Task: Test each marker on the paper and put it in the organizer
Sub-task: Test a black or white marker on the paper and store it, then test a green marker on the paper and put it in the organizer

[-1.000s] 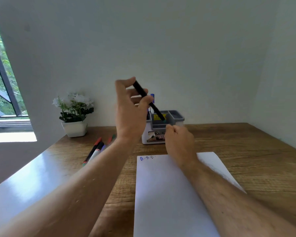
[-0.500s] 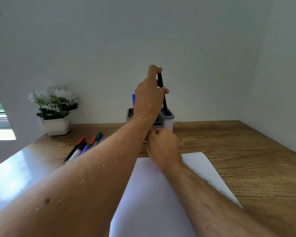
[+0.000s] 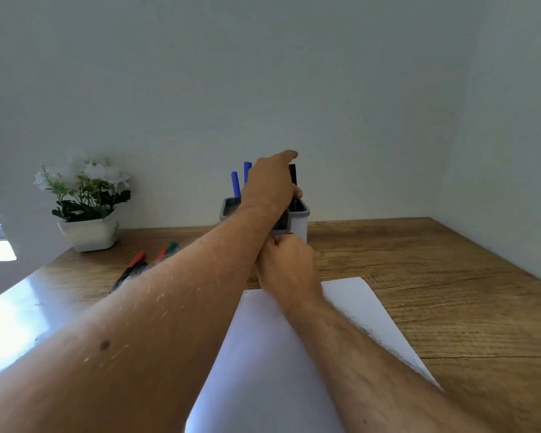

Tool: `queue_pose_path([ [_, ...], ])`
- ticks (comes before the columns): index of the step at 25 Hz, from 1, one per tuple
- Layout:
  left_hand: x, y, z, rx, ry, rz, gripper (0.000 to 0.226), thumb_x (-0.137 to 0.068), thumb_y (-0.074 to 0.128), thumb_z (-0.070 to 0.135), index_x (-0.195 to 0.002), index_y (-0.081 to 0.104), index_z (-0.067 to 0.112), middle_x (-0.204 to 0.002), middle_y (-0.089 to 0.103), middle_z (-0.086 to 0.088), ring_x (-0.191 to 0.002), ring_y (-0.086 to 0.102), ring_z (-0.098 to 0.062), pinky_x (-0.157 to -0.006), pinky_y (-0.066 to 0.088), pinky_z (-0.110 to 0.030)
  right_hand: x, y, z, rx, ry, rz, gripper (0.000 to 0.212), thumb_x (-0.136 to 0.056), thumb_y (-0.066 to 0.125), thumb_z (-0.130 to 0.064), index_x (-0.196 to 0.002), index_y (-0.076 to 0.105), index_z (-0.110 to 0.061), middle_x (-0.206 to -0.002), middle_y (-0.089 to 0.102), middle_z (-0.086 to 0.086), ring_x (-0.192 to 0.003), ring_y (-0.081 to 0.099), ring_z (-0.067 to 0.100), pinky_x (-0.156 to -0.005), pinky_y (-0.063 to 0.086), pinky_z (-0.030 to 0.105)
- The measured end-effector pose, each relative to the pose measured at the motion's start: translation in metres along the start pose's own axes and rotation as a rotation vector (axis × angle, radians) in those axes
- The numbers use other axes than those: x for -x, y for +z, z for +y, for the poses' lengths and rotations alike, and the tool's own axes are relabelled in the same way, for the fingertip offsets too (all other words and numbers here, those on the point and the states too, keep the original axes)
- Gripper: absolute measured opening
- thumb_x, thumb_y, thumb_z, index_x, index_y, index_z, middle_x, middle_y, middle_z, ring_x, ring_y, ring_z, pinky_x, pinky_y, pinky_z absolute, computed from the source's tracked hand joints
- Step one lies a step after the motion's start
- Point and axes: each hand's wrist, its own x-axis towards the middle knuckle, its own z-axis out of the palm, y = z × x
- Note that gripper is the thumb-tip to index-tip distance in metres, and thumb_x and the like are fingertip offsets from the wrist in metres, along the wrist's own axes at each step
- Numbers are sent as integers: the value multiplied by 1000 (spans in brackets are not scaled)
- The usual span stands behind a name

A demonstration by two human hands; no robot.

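Lowering since before, left hand [image 3: 270, 185] sinks black marker [image 3: 293, 176] into organizer [image 3: 300, 225].

Organizer [image 3: 299, 226] behind paper [image 3: 281, 364]; loose markers [image 3: 138, 265] left; plant [image 3: 86, 201] far left.

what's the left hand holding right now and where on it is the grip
The left hand holds a black marker about midway along its barrel, lower end inside the organizer's right compartment.

Standing in one organizer [image 3: 299, 225]: two blue markers [image 3: 235, 184] and one black marker [image 3: 292, 175]. Lying on the table [image 3: 434, 276]: about four markers [image 3: 136, 260], partly hidden, one sheet of paper [image 3: 350, 295], one potted plant [image 3: 86, 207].
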Motion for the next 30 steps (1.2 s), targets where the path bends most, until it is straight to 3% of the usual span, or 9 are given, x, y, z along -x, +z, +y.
queue_pose_path([
  [2,1,-3,2,-17,1,31,74,-77,81,13,-142,48,24,-118,67,-10,-98,65,-18,-89,51,-31,0,-1,-1,-3,-9,-8,29,-95,39,-13,-84,61,2,-88,65,24,-84,61,41,-73,50,47],
  [6,12,-24,-1,94,-72,122,49,-79,79,12,-123,61,22,-105,69,-9,-88,67,-18,-84,57,-35,0,-4,-6,-39,78,-67,27,-95,39,-18,-79,57,-5,-82,61,16,-86,62,39,-73,49,45],
  [12,58,-91,-21,126,-196,206,19,-73,85,22,-82,68,22,-79,72,0,-70,71,-13,-70,61,-34,-2,-6,-10,-132,250,-123,29,-95,40,-26,-76,56,-11,-71,52,2,-86,62,32,-58,39,27],
  [14,80,-109,-33,44,-267,147,20,-72,86,25,-76,67,21,-67,71,2,-63,70,-11,-68,61,-33,0,-4,-12,-133,229,-92,29,-98,44,-25,-86,64,-8,-82,59,3,-86,61,22,-65,47,24],
  [16,101,-119,-47,-63,-359,47,20,-70,87,27,-76,70,17,-69,73,-2,-67,72,-16,-70,61,-36,2,-3,-16,-167,237,-59,29,-99,46,-26,-91,67,-8,-91,63,4,-81,56,11,-61,46,21],
  [19,121,-120,-65,-209,-416,-83,26,-70,87,30,-84,74,12,-83,74,-11,-80,71,-27,-77,60,-42,2,-6,-18,-165,261,-53,30,-98,46,-29,-86,67,-12,-87,61,2,-76,53,10,-52,37,21],
  [23,125,-115,-78,-413,-366,-127,46,-65,89,39,-96,72,11,-92,71,-10,-86,67,-28,-77,59,-41,-1,-5,-20,-137,204,-56,34,-97,47,-27,-66,56,-17,-72,58,0,-68,52,12,-49,32,23],
  [27,127,-103,-77,-533,-405,-194,43,-64,89,40,-76,57,15,-72,56,-6,-63,54,-22,-58,51,-36,-3,-6,-20,-129,211,-61,36,-94,48,-27,-60,55,-18,-71,59,0,-67,52,12,-50,32,24],
  [30,127,-93,-77,-553,-429,-254,49,-63,89,40,-71,47,17,-69,50,-4,-66,54,-22,-62,54,-39,-4,-7,-18,-111,218,-70,37,-94,48,-26,-58,51,-19,-65,53,-1,-60,46,9,-48,28,24],
])
